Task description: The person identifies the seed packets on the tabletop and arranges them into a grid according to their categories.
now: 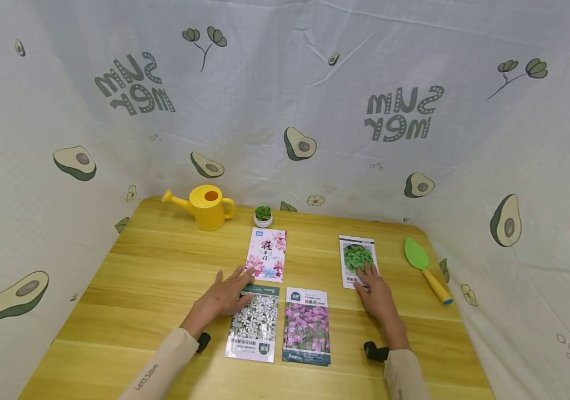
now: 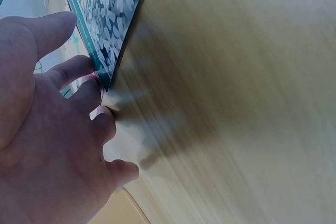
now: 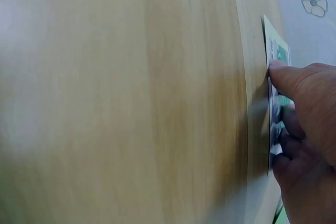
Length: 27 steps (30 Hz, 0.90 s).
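My left hand (image 1: 223, 296) lies over the upper left corner of a seed packet with white flowers (image 1: 255, 322), fingers loosely bent. Its fingertips reach the lower edge of a pink-blossom seed packet (image 1: 267, 253); whether they press on it I cannot tell. My right hand (image 1: 376, 293) rests on the lower part of a seed packet with green leaves (image 1: 358, 254). In the right wrist view its thumb and fingertips touch the face of that packet (image 3: 274, 51), which lies flat. Between the hands is a seed packet with purple flowers (image 1: 307, 328).
A yellow watering can (image 1: 207, 208) and a small potted succulent (image 1: 263, 216) stand along the back of the wooden table (image 1: 160, 278). A green trowel with a yellow handle (image 1: 427, 269) lies at the right edge. A printed cloth (image 1: 265, 100) hangs behind.
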Each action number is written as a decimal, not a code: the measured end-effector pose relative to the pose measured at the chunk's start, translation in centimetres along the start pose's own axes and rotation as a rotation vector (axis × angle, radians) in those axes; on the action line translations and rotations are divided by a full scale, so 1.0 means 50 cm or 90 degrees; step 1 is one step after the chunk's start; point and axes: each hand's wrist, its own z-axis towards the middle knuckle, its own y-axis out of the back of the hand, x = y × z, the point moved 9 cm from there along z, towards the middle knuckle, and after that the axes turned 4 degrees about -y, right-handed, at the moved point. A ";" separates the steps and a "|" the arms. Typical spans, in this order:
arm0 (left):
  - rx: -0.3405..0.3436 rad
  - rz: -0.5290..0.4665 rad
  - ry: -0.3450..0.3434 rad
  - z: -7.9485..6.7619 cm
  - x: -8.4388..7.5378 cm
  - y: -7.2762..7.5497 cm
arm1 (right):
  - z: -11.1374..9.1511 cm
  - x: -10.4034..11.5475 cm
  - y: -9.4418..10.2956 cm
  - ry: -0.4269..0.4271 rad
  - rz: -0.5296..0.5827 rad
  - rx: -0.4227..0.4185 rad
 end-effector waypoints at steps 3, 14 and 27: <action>0.007 -0.003 0.007 0.000 0.001 -0.001 | 0.002 0.005 -0.004 0.006 -0.005 0.002; 0.018 -0.005 0.008 -0.006 -0.017 0.006 | 0.010 0.008 -0.023 -0.013 -0.018 0.020; 0.016 0.005 0.017 -0.003 -0.014 0.010 | 0.014 0.026 -0.026 0.006 -0.028 0.006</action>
